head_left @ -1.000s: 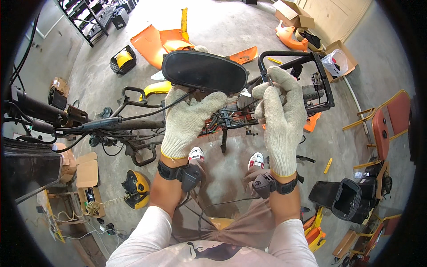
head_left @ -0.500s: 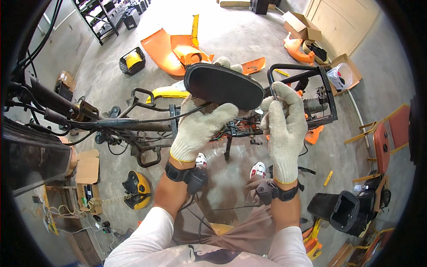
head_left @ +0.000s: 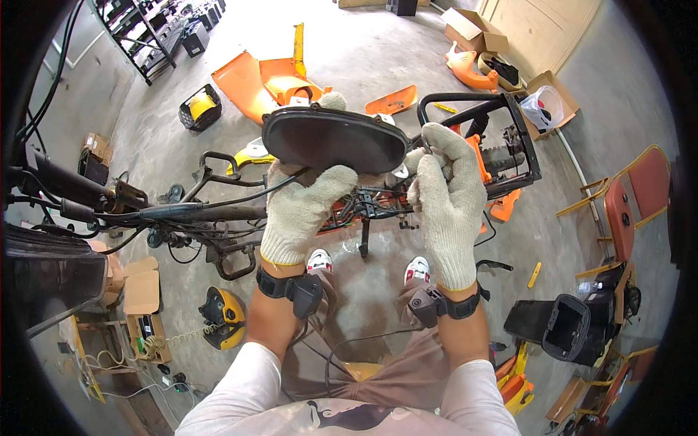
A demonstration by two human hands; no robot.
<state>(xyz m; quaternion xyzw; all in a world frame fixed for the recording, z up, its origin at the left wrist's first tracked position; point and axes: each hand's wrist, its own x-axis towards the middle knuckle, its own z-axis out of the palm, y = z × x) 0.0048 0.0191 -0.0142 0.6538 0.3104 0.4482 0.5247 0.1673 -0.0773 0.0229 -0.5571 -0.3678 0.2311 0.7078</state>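
Note:
My left hand, in a cream knit glove, grips an oval black plastic cover from beneath, its thumb along the lower edge and pale gloved fingertips showing behind the top. A black cable runs past this hand. Just right of the cover, my right hand, gloved alike, is closed, with thumb and fingers pinched around something small and dark that I cannot make out. Behind both hands lies a stripped black vehicle frame with wires and a shock absorber.
Orange body panels, a yellow panel, a black basket and cardboard boxes lie beyond the frame. A red chair and black bins stand right. A yellow helmet and an open carton lie lower left.
The cover has tilted, showing more of its top edge, and sits slightly lower than a second ago. My right hand keeps its pinch, shifting slightly. The whole view swayed right, then back.

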